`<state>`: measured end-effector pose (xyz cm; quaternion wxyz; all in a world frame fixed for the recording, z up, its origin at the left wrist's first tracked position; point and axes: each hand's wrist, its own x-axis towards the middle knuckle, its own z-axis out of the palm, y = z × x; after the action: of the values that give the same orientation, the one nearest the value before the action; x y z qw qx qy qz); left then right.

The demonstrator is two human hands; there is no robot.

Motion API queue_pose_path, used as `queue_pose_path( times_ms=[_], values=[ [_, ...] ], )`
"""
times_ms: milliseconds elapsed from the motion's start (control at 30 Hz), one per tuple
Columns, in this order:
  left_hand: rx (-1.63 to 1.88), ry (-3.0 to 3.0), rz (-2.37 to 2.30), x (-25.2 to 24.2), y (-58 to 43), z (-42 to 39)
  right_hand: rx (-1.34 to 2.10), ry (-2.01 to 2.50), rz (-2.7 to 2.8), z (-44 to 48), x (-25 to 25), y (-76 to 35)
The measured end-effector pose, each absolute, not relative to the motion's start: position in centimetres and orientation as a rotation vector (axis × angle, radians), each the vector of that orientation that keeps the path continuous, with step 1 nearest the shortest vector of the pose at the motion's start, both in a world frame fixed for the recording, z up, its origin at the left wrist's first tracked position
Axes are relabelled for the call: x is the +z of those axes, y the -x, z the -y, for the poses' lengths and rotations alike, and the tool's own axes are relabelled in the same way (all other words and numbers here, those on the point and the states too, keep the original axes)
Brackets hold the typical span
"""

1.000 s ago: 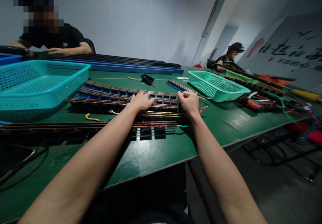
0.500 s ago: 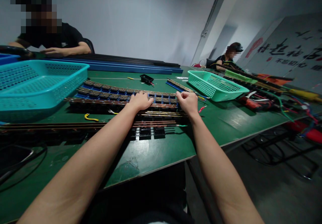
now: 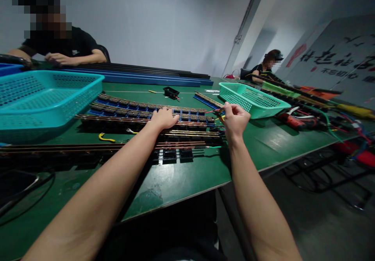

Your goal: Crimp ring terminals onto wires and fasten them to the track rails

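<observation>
My left hand (image 3: 164, 118) lies spread and palm down across blue-based rails (image 3: 125, 110) with long copper-coloured rods along them. At the right ends of these rails is my right hand (image 3: 236, 121), its fingers pinched together. Short coloured wires (image 3: 218, 113) run from the rail ends to these fingers; the exact grip is partly hidden. Dark rails (image 3: 187, 134) with brassy rods lie just in front of the left hand. Nearer to me is another rod-topped black rail (image 3: 88, 148). A green wire (image 3: 213, 147) sticks out past its right end.
A turquoise basket (image 3: 58, 108) stands left, a mint-green basket (image 3: 254, 106) right. Beyond the rails are a small black box (image 3: 170, 93) and long blue bars (image 3: 152, 78). A yellow wire piece (image 3: 106, 137) lies left. Pliers (image 3: 293, 118) lie right. Two other people sit farther off.
My right hand has moved right, away from the rail ends, and coloured wires now show at its fingers. My left hand has stayed in place on the rails.
</observation>
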<state>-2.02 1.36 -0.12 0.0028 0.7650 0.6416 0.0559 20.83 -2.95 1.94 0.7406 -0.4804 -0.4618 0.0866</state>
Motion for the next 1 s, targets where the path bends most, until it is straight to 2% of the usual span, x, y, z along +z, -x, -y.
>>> queue_pose_path(
  times_ms=[367, 1000],
  values=[
    [0.162, -2.385, -2.012, 0.1, 1.9, -1.2, 0.090, 1.057, 0.891, 6.3, 0.0, -22.0],
    [0.175, -2.404, -2.007, 0.0, 1.9, -1.2, 0.022, 1.134, 0.852, 6.8, 0.1, -22.2]
  ],
)
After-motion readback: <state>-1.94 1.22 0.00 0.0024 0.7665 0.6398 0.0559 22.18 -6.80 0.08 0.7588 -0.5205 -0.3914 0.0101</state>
